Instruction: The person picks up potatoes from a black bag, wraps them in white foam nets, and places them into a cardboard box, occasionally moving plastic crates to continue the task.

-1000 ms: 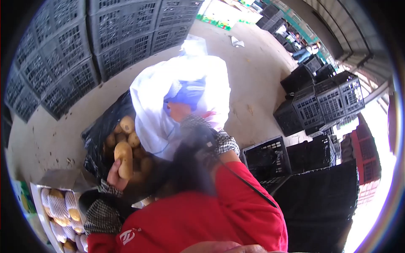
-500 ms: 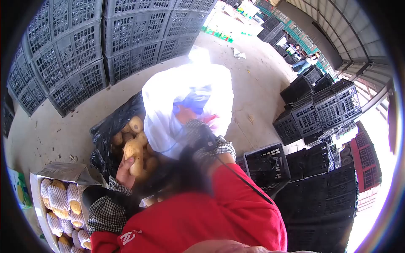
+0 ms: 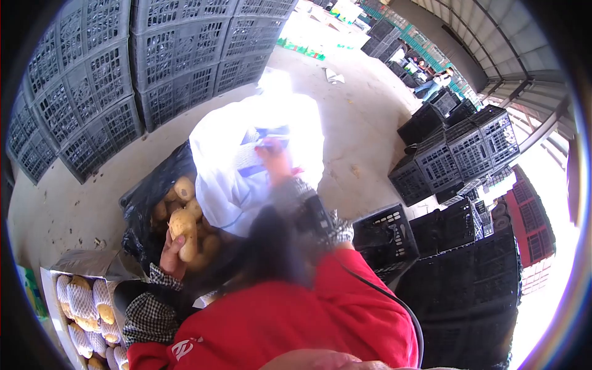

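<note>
Head view, looking down. L hand (image 3: 172,256) is closed round a pale yellow veg (image 3: 183,231), fingers wrapped on its side; the veg is held up over a black bag (image 3: 139,200) w/ loose veg (image 3: 184,188) of the same kind inside. R hand (image 3: 275,160) reaches fwd to the mouth of a big white bag (image 3: 213,148), next to the black one; its fingers look partly bent, but glare & blur mean I can't tell if they grip anything. Bottom L: an open carton (image 3: 54,308) w/ rows of veg in white foam nets (image 3: 81,302). The wearer has a red top (image 3: 265,327) & checked cuffs (image 3: 150,317). Top L: tall stacks of black crates (image 3: 179,58) on a pale floor (image 3: 361,117). More dark crates (image 3: 472,151) stand at R. Far bkgd, top R: people (image 3: 438,81), too small for detail.
</note>
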A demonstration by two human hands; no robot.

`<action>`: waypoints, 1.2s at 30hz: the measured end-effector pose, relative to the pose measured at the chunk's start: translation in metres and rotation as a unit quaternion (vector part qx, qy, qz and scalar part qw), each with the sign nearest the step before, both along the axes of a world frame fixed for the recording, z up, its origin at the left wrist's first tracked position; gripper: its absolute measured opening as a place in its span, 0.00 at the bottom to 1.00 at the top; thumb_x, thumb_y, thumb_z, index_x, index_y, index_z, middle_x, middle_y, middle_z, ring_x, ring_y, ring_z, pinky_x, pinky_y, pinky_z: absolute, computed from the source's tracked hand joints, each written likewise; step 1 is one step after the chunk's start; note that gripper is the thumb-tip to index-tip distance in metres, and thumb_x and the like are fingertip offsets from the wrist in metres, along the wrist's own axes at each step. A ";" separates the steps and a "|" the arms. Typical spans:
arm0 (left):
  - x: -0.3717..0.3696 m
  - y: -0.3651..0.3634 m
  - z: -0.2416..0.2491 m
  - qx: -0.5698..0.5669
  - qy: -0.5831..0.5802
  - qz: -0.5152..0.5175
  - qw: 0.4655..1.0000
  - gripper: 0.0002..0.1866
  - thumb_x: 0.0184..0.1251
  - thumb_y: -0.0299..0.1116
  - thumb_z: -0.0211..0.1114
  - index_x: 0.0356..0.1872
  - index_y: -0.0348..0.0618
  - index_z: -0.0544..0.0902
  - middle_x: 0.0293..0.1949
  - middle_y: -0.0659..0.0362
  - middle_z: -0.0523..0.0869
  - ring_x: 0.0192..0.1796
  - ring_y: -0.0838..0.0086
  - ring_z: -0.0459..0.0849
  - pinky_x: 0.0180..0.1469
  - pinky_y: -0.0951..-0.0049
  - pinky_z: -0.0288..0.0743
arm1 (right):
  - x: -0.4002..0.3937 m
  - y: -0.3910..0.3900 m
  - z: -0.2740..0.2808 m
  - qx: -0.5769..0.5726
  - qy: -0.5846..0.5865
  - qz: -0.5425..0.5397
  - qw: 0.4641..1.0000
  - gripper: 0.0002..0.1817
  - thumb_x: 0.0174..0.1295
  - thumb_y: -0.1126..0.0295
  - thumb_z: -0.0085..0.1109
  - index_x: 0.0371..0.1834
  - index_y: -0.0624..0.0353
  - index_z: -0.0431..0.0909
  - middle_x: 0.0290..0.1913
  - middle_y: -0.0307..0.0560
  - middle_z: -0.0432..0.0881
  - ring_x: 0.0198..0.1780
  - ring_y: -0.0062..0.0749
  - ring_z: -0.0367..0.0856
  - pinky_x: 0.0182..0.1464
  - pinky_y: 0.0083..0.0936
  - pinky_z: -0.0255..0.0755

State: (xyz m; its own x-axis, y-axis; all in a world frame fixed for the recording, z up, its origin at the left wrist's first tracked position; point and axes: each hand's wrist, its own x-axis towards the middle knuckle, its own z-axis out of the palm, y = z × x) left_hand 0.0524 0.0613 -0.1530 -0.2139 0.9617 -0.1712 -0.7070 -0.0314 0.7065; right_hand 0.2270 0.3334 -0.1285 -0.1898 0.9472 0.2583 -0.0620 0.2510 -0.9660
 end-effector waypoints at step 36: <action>-0.013 -0.018 0.036 0.114 0.019 -0.054 0.992 0.46 0.34 0.32 0.70 0.60 0.35 0.57 0.53 0.55 0.70 0.55 0.69 0.70 0.58 0.72 0.61 | -0.031 -0.148 0.010 0.172 -0.281 0.212 0.920 0.08 0.47 0.76 0.50 0.32 0.58 0.73 0.31 0.52 0.73 0.34 0.47 0.73 0.36 0.34 0.69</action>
